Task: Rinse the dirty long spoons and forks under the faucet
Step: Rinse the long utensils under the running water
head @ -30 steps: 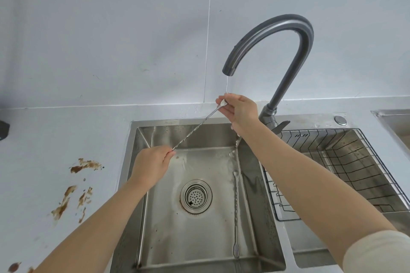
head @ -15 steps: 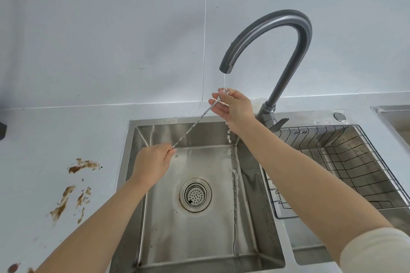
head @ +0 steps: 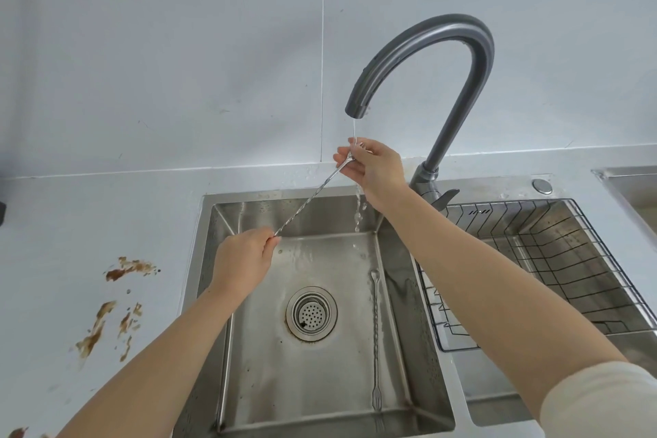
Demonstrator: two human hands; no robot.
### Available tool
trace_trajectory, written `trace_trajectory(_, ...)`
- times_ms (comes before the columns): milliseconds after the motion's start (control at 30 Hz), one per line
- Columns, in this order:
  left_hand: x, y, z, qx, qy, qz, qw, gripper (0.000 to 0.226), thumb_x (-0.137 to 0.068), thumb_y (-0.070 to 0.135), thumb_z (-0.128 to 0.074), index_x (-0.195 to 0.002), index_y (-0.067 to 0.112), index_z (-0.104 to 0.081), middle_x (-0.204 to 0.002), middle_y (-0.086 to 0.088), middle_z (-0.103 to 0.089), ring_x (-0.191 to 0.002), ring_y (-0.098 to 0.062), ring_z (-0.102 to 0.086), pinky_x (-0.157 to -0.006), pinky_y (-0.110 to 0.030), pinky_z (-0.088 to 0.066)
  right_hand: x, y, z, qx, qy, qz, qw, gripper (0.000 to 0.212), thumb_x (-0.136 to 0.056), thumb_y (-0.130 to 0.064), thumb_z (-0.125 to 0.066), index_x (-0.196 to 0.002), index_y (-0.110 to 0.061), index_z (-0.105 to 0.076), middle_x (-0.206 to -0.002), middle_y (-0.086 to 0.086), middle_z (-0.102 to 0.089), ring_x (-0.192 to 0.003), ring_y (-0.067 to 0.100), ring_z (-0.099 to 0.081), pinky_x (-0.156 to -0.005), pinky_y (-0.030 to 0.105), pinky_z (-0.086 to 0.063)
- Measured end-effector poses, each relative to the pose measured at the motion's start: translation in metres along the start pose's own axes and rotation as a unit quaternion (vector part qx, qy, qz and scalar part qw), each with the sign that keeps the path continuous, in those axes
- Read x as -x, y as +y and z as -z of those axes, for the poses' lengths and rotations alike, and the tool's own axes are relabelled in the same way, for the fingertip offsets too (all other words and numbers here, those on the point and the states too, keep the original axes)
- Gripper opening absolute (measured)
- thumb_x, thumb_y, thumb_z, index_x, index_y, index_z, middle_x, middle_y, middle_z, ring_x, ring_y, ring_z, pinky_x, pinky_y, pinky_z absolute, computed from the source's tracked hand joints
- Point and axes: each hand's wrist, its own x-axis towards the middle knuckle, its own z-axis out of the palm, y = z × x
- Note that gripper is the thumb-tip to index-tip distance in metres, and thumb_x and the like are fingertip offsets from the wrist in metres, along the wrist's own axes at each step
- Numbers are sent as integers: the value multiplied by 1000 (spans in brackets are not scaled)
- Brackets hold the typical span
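Long fork [head: 375, 331] right of drain [head: 311, 314]

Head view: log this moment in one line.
step: rinse; left hand: pinches lower end of long twisted steel utensil; right hand: holds its top under grey curved faucet stream; second long steel utensil: lying in steel sink

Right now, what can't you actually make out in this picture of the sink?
Head view, the only one:
1. Upper tip of the long utensil: the right hand pinches it under the water stream, so whether it is a spoon or a fork is unclear.
2. Its lower end: hidden inside the left hand.
3. Wire basket: its near-left corner lies behind the right forearm.
4. Dark object: cut off by the left edge.
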Motion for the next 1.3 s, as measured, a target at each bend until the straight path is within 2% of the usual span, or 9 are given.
trace_trajectory(133, -3, 4, 0, 1, 2, 13, 1000, 21, -84, 10, -64, -65, 1, -65, -50, -15, -63, -46, -34, -58, -49, -27, -38, 1, 1, 3, -69, 8, -6, 998, 16, -89, 7, -51, -81, -5, -57, -71, 7, -65, -54, 11, -68, -62, 22, -59)
trace_trajectory(267, -6, 8, 2, 3, 1, 10, 1000, 23, -86, 11, -62, -65, 0, -64, -51, -16, -63, -47, -33, -58, -46, -22, -30, 2, 2, -1, 15, 26, -29, 999, 27, -98, -16, -43, -75, -8, -53, -71, 6, -62, -48, 7, -66, -53, 21, -56)
trace_trajectory(367, -11, 14, 3, 14, 6, 5, 1000, 21, -84, 9, -63, -66, 0, -64, -52, -17, -64, -48, -34, -59, -48, -28, -37, 2, 3, -5, 41, 40, -33, 998, 37, -100, -27, -35, -72, -9, -51, -67, 8, -61, -45, 11, -64, -50, 23, -55)
trace_trajectory(500, -13, 19, 3, 23, 4, 15, 1000, 22, -85, 9, -62, -65, -2, -63, -53, -20, -63, -50, -36, -59, -50, -29, -36, 4, 4, -7, 55, -7, 4, 998, 22, -96, -7, -43, -76, -9, -49, -73, 9, -60, -58, 14, -65, -59, 24, -57)
trace_trajectory(567, -12, 18, 3, 24, 4, 15, 1000, 21, -85, 9, -63, -66, -2, -63, -53, -20, -64, -50, -36, -59, -48, -32, -41, 5, 5, -5, 38, -23, 10, 999, 20, -91, 4, -49, -76, -9, -50, -75, 9, -60, -54, 10, -66, -60, 22, -58)
trace_trajectory(633, -12, 19, 4, 24, 3, 14, 1000, 20, -83, 8, -64, -66, -2, -64, -52, -20, -64, -49, -36, -60, -48, -33, -44, 6, 7, -5, 22, -21, -2, 1000, 20, -91, 4, -50, -75, -8, -51, -75, 10, -61, -52, 9, -66, -60, 21, -58)
trace_trajectory(800, -22, 27, 5, 8, 11, -15, 1000, 17, -80, 7, -68, -64, 0, -65, -51, -17, -65, -47, -34, -62, -46, -32, -46, 5, 11, -6, 54, 9, -28, 998, 33, -100, -19, -36, -73, -8, -50, -68, 9, -60, -52, 15, -65, -54, 25, -55)
trace_trajectory(1033, -42, 40, 7, 8, 11, 2, 1000, 18, -84, 15, -65, -77, -2, -69, -67, -21, -71, -63, -35, -65, -56, -31, -41, -1, 5, -1, 42, 7, -2, 999, 18, -94, 3, -44, -80, -7, -51, -74, 9, -61, -59, 11, -64, -58, 17, -57)
trace_trajectory(1300, -47, 41, 7, -37, 43, -21, 998, 25, -59, 10, -84, -53, 5, -60, -41, -8, -60, -34, -25, -55, -41, -21, -31, -2, 8, -4, 59, 12, -84, 995, 36, -102, -20, -29, -76, -5, -49, -69, 13, -61, -54, 19, -63, -54, 27, -56)
